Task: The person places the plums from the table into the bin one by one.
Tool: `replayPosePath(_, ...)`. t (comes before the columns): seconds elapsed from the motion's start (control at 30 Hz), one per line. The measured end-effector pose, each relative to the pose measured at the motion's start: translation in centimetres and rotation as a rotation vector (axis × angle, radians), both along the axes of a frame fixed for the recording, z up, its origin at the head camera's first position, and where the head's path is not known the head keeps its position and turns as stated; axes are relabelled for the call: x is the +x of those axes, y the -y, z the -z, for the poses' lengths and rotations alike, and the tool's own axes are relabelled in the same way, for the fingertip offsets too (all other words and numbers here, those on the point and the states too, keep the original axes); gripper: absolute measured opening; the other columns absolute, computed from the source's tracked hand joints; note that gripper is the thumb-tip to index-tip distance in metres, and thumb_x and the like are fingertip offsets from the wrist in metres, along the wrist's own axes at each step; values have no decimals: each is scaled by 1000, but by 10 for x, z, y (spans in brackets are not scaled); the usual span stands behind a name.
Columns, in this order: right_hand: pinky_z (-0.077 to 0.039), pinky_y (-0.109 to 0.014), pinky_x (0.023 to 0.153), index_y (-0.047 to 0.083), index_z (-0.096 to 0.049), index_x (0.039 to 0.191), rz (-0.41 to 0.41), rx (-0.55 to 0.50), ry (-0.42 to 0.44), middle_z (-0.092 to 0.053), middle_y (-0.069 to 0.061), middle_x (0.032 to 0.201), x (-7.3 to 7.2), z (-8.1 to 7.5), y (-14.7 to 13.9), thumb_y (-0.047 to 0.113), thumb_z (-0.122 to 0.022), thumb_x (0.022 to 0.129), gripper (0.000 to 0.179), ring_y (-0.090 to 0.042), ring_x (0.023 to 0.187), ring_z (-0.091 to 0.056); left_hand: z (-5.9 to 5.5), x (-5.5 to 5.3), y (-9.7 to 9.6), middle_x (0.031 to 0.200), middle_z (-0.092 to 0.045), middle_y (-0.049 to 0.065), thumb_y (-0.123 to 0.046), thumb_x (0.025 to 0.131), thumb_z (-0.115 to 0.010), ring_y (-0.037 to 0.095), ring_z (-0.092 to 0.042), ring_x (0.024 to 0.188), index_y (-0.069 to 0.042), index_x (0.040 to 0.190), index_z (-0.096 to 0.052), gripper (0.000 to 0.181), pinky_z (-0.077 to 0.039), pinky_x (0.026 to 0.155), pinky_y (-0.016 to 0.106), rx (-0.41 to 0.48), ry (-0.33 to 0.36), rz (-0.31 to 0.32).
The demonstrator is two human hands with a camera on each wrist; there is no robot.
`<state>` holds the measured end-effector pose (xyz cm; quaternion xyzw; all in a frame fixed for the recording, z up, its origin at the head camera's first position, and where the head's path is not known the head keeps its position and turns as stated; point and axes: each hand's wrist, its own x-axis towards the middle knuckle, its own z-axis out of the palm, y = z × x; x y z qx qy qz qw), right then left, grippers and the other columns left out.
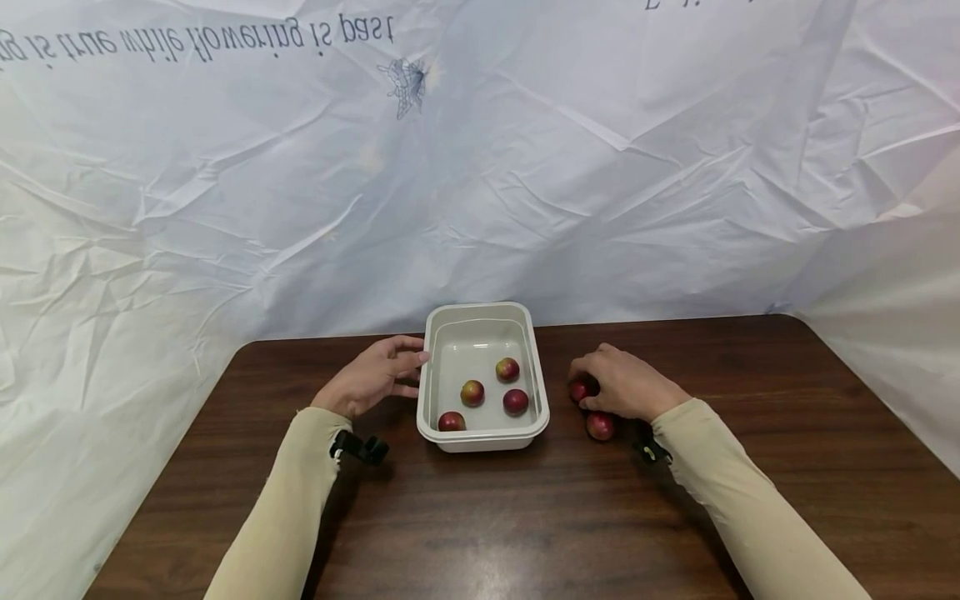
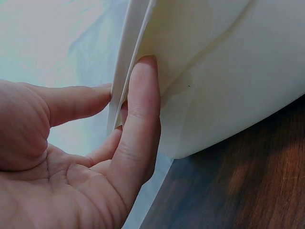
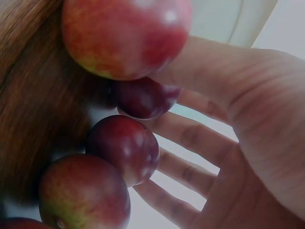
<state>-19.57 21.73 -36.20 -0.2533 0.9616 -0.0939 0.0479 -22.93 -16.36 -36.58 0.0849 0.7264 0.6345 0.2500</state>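
Observation:
My left hand is at the left side of a pale rectangular plastic tub. In the left wrist view its thumb and fingers pinch the tub's rim, the index finger lying along the outer wall. My right hand reaches down over loose plums to the right of the tub. Between its thumb and fingers sits a dark red plum. A redder plum lies close by the thumb, and other plums lie below the fingers. From the head, the hand hides part of this group.
Inside the tub lie several red and yellow plums, spread over its floor. Everything stands on a dark brown wooden table. A creased white sheet hangs behind the table's far edge and along its sides.

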Motion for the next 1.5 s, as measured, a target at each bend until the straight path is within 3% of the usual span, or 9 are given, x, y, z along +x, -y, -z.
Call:
replayPosePath(0.4, -53, -42, 81, 19, -72, 102, -19, -23, -71, -66, 5, 90, 0, 0, -1, 19, -83, 85, 20, -22, 96, -59, 0, 1, 0, 146, -50, 27, -24, 108, -53, 31, -64, 119, -1, 150, -38, 50, -60, 92, 43, -5, -4, 8)
replayPosePath(0.97, -54, -44, 91, 15, -72, 118, 13, -101, -107, -69, -1, 107, 10, -14, 7, 21, -83, 86, 34, -21, 107, -59, 2, 0, 1, 144, -50, 29, -22, 108, -54, 26, -66, 110, 4, 150, -37, 52, -60, 91, 40, -2, -18, 12)
replayPosePath(1.5, -50, -38, 88, 18, -71, 109, -19, -145, -202, -65, 7, 95, 14, -25, 12, 20, -82, 86, 25, -16, 100, -55, 2, 0, 1, 141, -53, 27, -24, 107, -55, 26, -66, 109, 4, 150, -36, 53, -61, 90, 38, 4, -24, 13)
